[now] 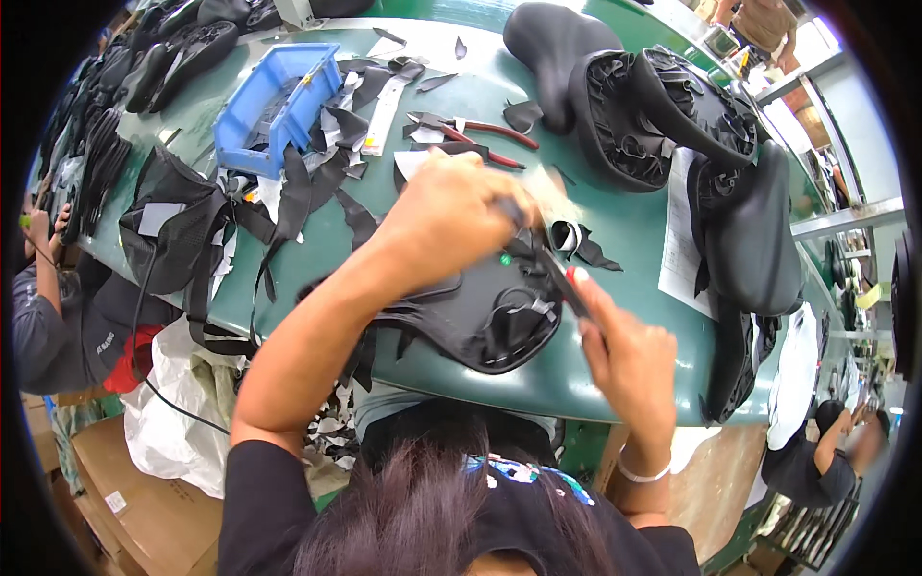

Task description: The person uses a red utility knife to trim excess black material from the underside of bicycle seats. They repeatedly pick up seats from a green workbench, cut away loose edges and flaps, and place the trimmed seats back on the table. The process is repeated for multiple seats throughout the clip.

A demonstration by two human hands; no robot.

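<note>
A black bicycle saddle (480, 331) lies underside up at the table's near edge, its cover material gathered and loose inside the rim. Over its far side my left hand (456, 211) is closed in a fist on a dark piece, blurred by motion, seemingly the saddle's black cover material. My right hand (629, 355), to the saddle's right, grips a slim dark knife-like tool (562, 283). The tool points up and left, its tip close to my left fist. A pair of pincers with red handles (490, 154) lies just beyond my left hand.
Finished-looking black saddles (586, 106) are heaped at the back right, beside a paper sheet (680, 240). A blue bin (274, 110) stands among black scraps (327, 173) at the back left. A black mesh bag (173, 221) lies left. Other people work at both sides.
</note>
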